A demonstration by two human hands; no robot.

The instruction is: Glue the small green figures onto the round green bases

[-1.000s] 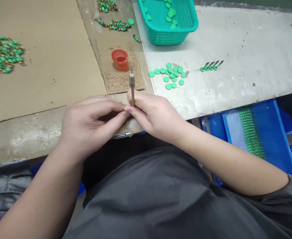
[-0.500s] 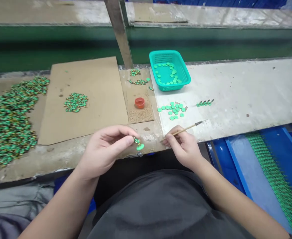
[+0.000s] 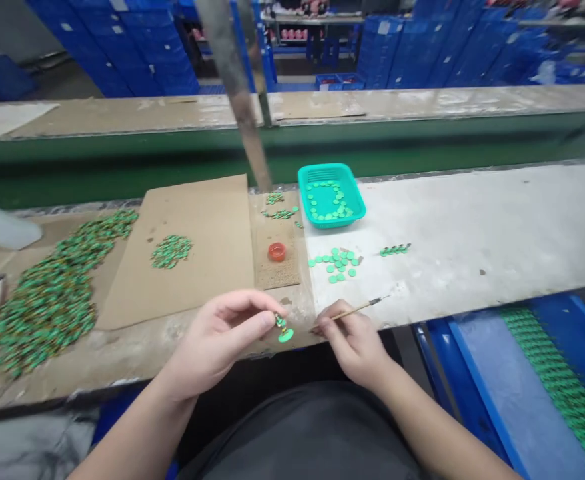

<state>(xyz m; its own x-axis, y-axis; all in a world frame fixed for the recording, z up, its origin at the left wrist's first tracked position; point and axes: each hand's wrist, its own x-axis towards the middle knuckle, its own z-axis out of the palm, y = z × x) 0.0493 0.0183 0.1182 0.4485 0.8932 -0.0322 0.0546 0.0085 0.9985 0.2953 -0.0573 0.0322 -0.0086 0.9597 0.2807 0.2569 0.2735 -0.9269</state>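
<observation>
Between the thumb and fingers of my left hand [image 3: 222, 340] is pinched a small green figurine [image 3: 281, 325] on a round green base. My right hand [image 3: 352, 340] grips a thin paintbrush [image 3: 355, 311], its dark bristle end pointing to the upper right. Ahead of the hands lies a scatter of green discs [image 3: 340, 261] on the white sheet. A short row of green figurines on bases [image 3: 395, 250] stands further right. A small red cap-like cup [image 3: 276, 251] rests on a cardboard piece beyond my left fingertips.
A teal basket [image 3: 306, 213] holding green discs stands at the back. On the brown cardboard [image 3: 212, 227] lies a small heap of green pieces [image 3: 171, 252]; a large heap [image 3: 57, 293] spreads at left. Blue trays [image 3: 477, 393] with rows of green items sit at lower right. A post [image 3: 252, 140] rises behind.
The view has tilted up, so the bench appears lower and blue crates behind it show. Both hands keep their holds on the figurine and the paintbrush.
</observation>
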